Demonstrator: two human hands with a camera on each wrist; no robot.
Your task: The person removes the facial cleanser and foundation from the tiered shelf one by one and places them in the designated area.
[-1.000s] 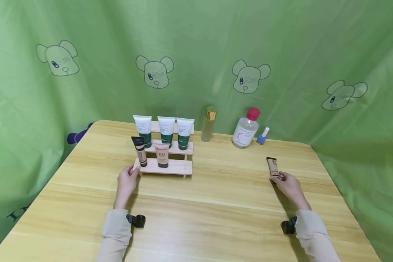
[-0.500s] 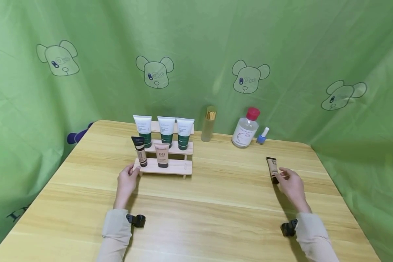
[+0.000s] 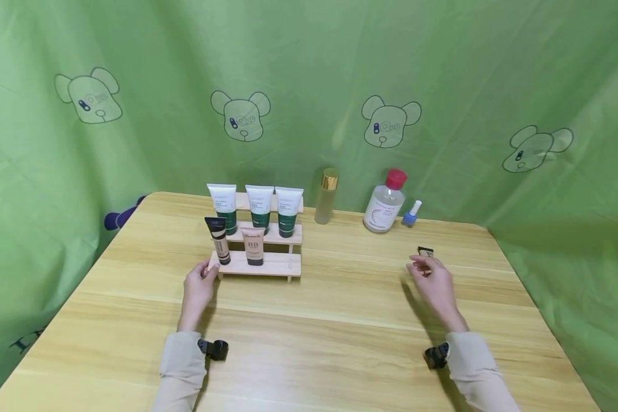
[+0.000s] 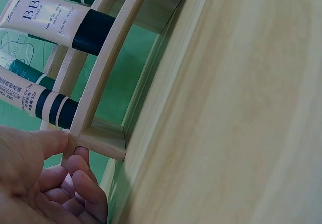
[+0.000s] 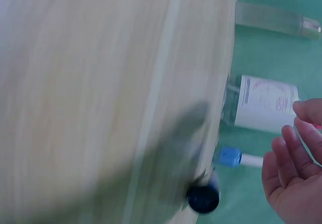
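My left hand [image 3: 197,289] pinches the front left corner of a small tiered wooden stand [image 3: 280,264] between thumb and fingers. A black-capped concealer tube [image 3: 219,240] and a pink BB cream tube [image 3: 253,247] stand on its lowest tier. Higher up are white-and-green tubes [image 3: 260,203]. On the right, my right hand [image 3: 434,283] hovers over the table with fingers extended and nothing held. Behind it is a small beige-and-black tube [image 3: 426,252], mostly hidden in the head view. In the right wrist view the round black end [image 5: 203,199] of that tube faces the camera.
Along the back edge of the wooden table [image 3: 309,343] stand a gold-capped bottle [image 3: 326,197], a clear bottle with a red cap [image 3: 384,203] and a blue nail polish bottle [image 3: 411,214]. A green curtain [image 3: 309,68] hangs behind and at the sides.
My right hand has let go of the small tube and moved left and a little forward, covering most of it. My left hand keeps its grip on the stand.
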